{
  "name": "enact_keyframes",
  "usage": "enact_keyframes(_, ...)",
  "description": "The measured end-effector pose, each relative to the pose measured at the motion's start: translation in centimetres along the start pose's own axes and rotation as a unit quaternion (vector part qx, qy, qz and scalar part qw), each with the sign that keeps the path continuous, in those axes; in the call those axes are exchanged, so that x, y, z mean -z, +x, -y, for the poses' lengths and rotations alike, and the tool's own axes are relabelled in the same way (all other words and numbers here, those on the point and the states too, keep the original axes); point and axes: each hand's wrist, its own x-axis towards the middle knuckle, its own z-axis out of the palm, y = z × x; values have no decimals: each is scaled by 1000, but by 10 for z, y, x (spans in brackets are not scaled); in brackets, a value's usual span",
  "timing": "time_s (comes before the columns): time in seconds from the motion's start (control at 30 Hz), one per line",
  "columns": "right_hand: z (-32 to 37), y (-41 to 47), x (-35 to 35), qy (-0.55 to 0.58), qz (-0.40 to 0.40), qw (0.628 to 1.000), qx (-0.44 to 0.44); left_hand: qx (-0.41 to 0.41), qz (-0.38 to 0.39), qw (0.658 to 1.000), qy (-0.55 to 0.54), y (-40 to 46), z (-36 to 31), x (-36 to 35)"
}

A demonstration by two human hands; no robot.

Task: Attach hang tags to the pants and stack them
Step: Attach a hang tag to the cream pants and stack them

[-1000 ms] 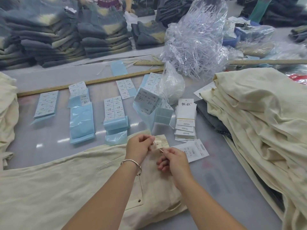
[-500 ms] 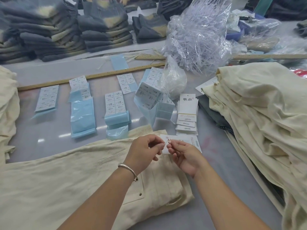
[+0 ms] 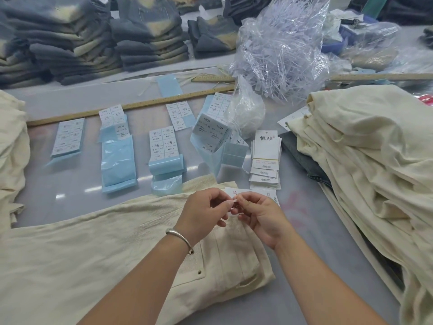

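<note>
A cream pair of pants (image 3: 98,252) lies flat on the table in front of me, waistband to the right. My left hand (image 3: 202,213) and my right hand (image 3: 260,218) meet just above the waistband, and their fingertips pinch a small clear tag fastener between them. A white hang tag (image 3: 269,195) shows partly behind my right hand, at the fastener. A stack of white hang tags (image 3: 266,158) lies just beyond my hands.
A tall pile of cream pants (image 3: 365,165) fills the right side. More cream fabric (image 3: 11,146) sits at the left edge. Size sticker sheets (image 3: 164,146) on blue backing lie in a row, behind them a wooden ruler (image 3: 131,106), a bag of plastic fasteners (image 3: 281,50) and dark folded jeans (image 3: 70,41).
My hands have lifted from the waistband and come together. The hang tag has come up off the table with them, and they now pinch the fastener at it.
</note>
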Motion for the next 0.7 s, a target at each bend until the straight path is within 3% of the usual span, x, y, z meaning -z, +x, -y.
enact_keyframes(0.43, -3, 0, 1, -176, -21, 973, 149, 38, -7, 999, -19, -1, -1, 1)
enact_keyframes(0.7, -6, -4, 1, -164, -11, 970, 177, 113, 28, 985, -125, -3, -7, 5)
